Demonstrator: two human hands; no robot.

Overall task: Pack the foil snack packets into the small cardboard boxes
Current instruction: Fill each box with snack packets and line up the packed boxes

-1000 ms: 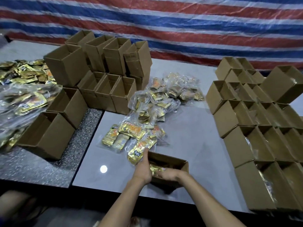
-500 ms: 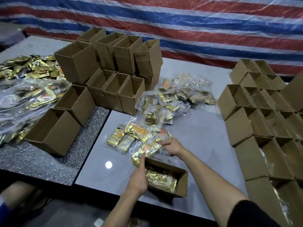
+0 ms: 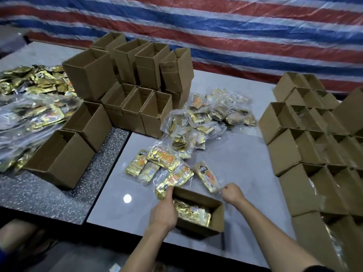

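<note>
Boxes crowd our table; the near box, already holding packets, lies by its edge. Our left hand grips its left end, and our right hand pinches another packet by its wrapper. We should lay it flat, steadying the box.

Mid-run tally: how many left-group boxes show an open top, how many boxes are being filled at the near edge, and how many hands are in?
Left-group boxes, open top showing: 10
Box being filled: 1
Hands: 2, left hand at that box, right hand pinching a bagged packet
Total: 13
Right-side boxes run off frame, uncounted.
</note>
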